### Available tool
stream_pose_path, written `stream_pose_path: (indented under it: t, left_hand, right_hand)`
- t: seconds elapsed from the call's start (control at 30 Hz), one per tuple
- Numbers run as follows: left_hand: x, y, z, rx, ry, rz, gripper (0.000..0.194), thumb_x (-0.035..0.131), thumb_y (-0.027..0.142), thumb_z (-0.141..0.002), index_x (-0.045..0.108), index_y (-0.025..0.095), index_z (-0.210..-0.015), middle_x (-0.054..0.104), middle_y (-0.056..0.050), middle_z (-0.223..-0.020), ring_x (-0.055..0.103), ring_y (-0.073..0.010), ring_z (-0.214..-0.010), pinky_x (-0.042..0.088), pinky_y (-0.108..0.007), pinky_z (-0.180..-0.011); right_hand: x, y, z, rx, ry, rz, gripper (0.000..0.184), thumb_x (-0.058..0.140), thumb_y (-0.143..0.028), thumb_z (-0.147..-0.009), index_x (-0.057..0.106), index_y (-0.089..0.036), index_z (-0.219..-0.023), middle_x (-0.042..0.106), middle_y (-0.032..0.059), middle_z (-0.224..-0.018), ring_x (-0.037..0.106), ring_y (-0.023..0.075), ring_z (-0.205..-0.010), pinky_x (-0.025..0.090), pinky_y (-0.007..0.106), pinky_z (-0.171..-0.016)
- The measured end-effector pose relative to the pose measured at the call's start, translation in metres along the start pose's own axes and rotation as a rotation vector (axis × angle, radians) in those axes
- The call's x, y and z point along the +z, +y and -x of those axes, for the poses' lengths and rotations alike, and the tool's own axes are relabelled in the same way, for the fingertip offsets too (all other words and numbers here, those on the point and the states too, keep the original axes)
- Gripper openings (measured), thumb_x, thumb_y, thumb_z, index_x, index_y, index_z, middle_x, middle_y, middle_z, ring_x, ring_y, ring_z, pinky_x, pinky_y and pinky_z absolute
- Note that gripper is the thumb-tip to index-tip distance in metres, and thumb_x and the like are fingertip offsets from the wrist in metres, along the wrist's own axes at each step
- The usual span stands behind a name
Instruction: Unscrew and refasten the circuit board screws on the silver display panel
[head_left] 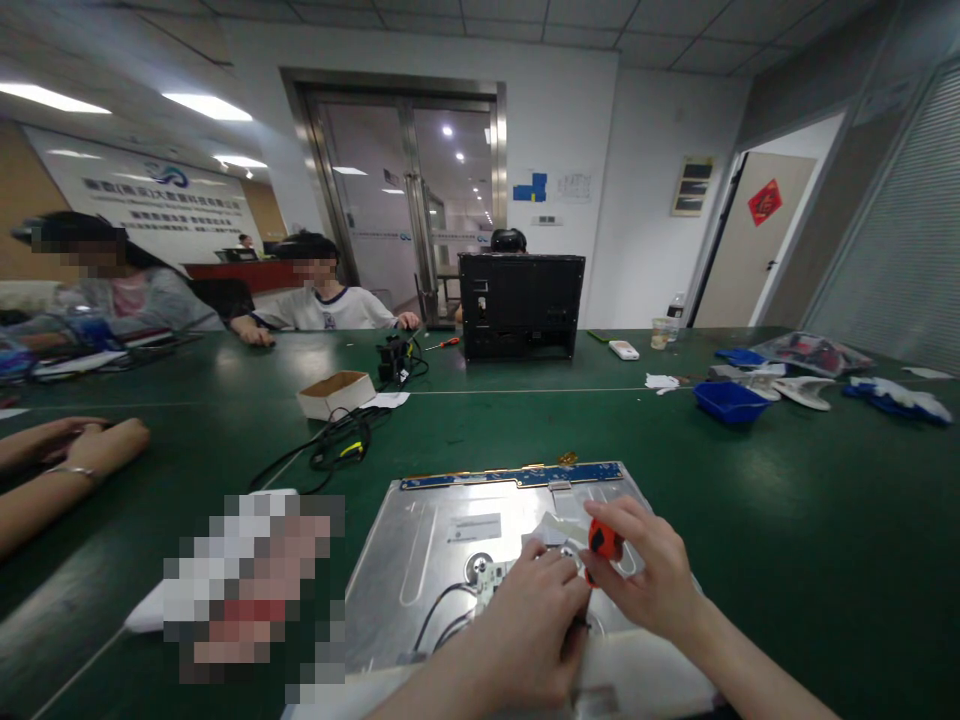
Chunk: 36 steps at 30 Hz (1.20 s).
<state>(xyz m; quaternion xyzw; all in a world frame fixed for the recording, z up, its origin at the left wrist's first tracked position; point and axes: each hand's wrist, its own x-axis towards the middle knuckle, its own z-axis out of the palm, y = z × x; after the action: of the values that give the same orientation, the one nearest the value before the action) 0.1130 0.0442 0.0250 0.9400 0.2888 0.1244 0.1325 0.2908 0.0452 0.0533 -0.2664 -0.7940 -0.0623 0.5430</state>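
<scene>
A silver metal panel (435,560), the back of a flat screen, lies on the green table right in front of me, with a blue strip along its far edge. My right hand (649,575) is closed round an orange-handled screwdriver (604,540) held over the panel. My left hand (529,630) rests on the panel beside it, fingers curled and pressed down by a small white circuit board (491,575). Black wires (442,615) run from that board toward me.
A cardboard box (335,393) and black cables (341,450) lie beyond the panel to the left. A black monitor housing (521,305) stands mid-table, a blue tray (729,400) to the right. Other people sit at the far left; someone's forearms (60,470) rest on the left edge.
</scene>
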Motion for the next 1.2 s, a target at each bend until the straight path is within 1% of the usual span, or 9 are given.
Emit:
stream_pose_path:
  t: [0.2, 0.3, 0.43, 0.57, 0.67, 0.77, 0.87, 1.03, 1.2]
  left_hand:
    - [-0.002, 0.001, 0.001, 0.012, 0.041, 0.012, 0.007, 0.059, 0.019, -0.078, 0.058, 0.020, -0.085, 0.069, -0.005, -0.095, 0.063, -0.0238, -0.092, 0.038, -0.042, -0.096]
    - [-0.002, 0.001, 0.000, 0.009, 0.038, 0.011, 0.008, 0.059, 0.018, -0.077, 0.058, 0.020, -0.085, 0.069, -0.005, -0.095, 0.063, -0.0241, -0.091, 0.038, -0.042, -0.096]
    - [-0.001, 0.000, -0.002, -0.004, 0.013, -0.018, 0.005, 0.058, 0.020, -0.078, 0.058, 0.019, -0.083, 0.069, -0.007, -0.095, 0.062, -0.0252, -0.091, 0.038, -0.044, -0.095]
    - [-0.002, 0.000, -0.002, -0.007, -0.011, -0.003, 0.008, 0.058, 0.021, -0.078, 0.059, 0.020, -0.086, 0.068, -0.007, -0.095, 0.062, -0.0251, -0.090, 0.038, -0.045, -0.095]
    - [-0.002, 0.000, -0.002, -0.001, -0.016, 0.004, 0.010, 0.060, 0.021, -0.078, 0.059, 0.020, -0.088, 0.067, -0.006, -0.097, 0.061, -0.0244, -0.090, 0.038, -0.044, -0.095]
    - [-0.002, -0.001, -0.002, -0.003, -0.020, -0.012, 0.007, 0.061, 0.020, -0.078, 0.058, 0.019, -0.084, 0.067, -0.006, -0.095, 0.061, -0.0239, -0.089, 0.037, -0.044, -0.096]
    - [0.000, -0.002, -0.001, 0.002, -0.025, -0.005, 0.010, 0.062, 0.020, -0.078, 0.060, 0.019, -0.088, 0.067, -0.006, -0.097, 0.061, -0.0245, -0.091, 0.036, -0.044, -0.097]
    - [0.001, -0.002, -0.001, 0.010, -0.021, -0.006, 0.021, 0.062, 0.019, -0.080, 0.061, 0.021, -0.101, 0.067, -0.008, -0.105, 0.061, -0.0274, -0.099, 0.036, -0.044, -0.097]
    - [0.001, -0.002, -0.002, 0.008, -0.028, -0.002, 0.020, 0.062, 0.018, -0.080, 0.062, 0.021, -0.099, 0.068, -0.008, -0.103, 0.061, -0.0272, -0.098, 0.038, -0.044, -0.096]
  right_hand:
    - [0.000, 0.003, 0.003, -0.018, 0.007, 0.021, 0.037, 0.058, -0.027, -0.100, 0.053, -0.024, -0.136, 0.059, -0.0025, -0.071, 0.053, 0.0117, -0.052, 0.044, 0.021, -0.046]
    - [0.000, 0.004, 0.004, -0.029, 0.001, 0.024, 0.040, 0.059, -0.028, -0.099, 0.052, -0.026, -0.138, 0.060, -0.0026, -0.071, 0.054, 0.0120, -0.052, 0.044, 0.021, -0.046]
    - [-0.001, 0.003, 0.003, -0.029, -0.018, 0.005, 0.042, 0.058, -0.024, -0.097, 0.052, -0.026, -0.139, 0.062, -0.0013, -0.075, 0.056, 0.0125, -0.054, 0.047, 0.022, -0.048]
    - [-0.005, -0.003, -0.001, -0.003, -0.053, -0.022, 0.044, 0.050, -0.018, -0.095, 0.051, -0.023, -0.139, 0.068, 0.0058, -0.092, 0.061, 0.0137, -0.059, 0.050, 0.023, -0.049]
    - [-0.008, -0.006, -0.003, 0.016, -0.069, -0.048, 0.050, 0.045, -0.012, -0.091, 0.048, -0.021, -0.140, 0.070, 0.0080, -0.097, 0.066, 0.0160, -0.065, 0.052, 0.024, -0.049]
    - [-0.008, -0.007, -0.004, 0.020, -0.061, -0.048, 0.052, 0.045, -0.008, -0.089, 0.048, -0.020, -0.139, 0.071, 0.0073, -0.094, 0.065, 0.0152, -0.063, 0.050, 0.023, -0.047]
    - [-0.006, -0.006, -0.004, 0.023, -0.048, -0.033, 0.049, 0.047, -0.009, -0.088, 0.049, -0.021, -0.136, 0.068, 0.0042, -0.085, 0.062, 0.0147, -0.059, 0.048, 0.023, -0.046]
    - [-0.002, -0.003, -0.001, 0.008, 0.023, -0.012, 0.040, 0.054, -0.014, -0.091, 0.051, -0.022, -0.130, 0.062, -0.0012, -0.075, 0.054, 0.0125, -0.051, 0.047, 0.023, -0.046]
    - [-0.001, -0.002, 0.000, -0.003, 0.008, 0.001, 0.034, 0.057, -0.022, -0.094, 0.050, -0.024, -0.127, 0.060, -0.0039, -0.068, 0.054, 0.0132, -0.050, 0.045, 0.023, -0.045]
